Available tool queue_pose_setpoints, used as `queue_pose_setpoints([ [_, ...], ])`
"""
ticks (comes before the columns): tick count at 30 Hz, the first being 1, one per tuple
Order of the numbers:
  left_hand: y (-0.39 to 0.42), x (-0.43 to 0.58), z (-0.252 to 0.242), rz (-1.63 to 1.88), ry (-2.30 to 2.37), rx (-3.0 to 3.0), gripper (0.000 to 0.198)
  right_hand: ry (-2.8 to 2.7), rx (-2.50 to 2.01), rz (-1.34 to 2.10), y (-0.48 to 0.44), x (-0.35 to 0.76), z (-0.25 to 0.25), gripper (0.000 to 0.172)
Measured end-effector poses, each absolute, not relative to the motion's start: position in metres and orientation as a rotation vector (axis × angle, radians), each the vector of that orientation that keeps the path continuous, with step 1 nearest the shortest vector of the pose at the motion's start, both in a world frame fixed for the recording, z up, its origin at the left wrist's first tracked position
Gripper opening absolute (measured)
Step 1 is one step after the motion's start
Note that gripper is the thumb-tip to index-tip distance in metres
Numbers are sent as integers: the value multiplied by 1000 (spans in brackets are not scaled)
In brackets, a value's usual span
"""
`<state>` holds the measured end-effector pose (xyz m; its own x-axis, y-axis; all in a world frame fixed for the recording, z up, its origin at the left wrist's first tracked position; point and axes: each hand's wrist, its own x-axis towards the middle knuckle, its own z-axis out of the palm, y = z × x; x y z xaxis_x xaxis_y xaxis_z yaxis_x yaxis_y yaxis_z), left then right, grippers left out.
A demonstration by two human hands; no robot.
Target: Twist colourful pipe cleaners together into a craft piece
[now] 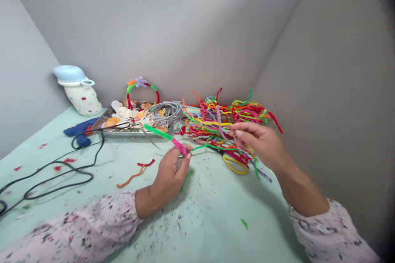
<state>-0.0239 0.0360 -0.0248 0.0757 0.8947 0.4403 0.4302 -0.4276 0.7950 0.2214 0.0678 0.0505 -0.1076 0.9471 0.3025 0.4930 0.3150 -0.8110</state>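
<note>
Fingers of the left hand (169, 170) pinch the pink end of a green-and-pink pipe-cleaner strip (166, 135) above the counter (216, 222). The right hand's (262, 144) thumb and index fingertip nearly meet beside a yellow pipe cleaner (212, 123) at the tangled pipe-cleaner pile (243, 111); whether they grip it, I cannot tell. Yellow-handled scissors (224, 158) lie just beneath.

Grey walls (173, 28) around pale green tabletop (216, 226)

A pale green table (212, 238) holds a bottle (82, 94) and blue glue gun (80, 129) at left, a metal tray (132, 134) left of centre, pipe cleaners (220, 123) and scissors (227, 158) right of centre.
</note>
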Motion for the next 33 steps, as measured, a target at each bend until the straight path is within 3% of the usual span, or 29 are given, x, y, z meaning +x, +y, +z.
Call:
queue_pose_setpoints([
  [4,35,-24,-24,1339,1273,1856,12,-1803,-1325,596,61,221,59,26],
  [8,36,-24,-25,1385,1238,1892,15,-1894,-1340,777,55,220,65,30],
  [16,33,-21,-21,1358,1290,1792,37,-2161,-1356,860,59,228,67,27],
  [23,34,-23,-15,1200,1326,1924,13,-2053,-1293,1010,58,242,69,28],
  [33,38,-22,-15,1259,1348,1931,16,-2259,-1478,859,72,277,68,29],
])
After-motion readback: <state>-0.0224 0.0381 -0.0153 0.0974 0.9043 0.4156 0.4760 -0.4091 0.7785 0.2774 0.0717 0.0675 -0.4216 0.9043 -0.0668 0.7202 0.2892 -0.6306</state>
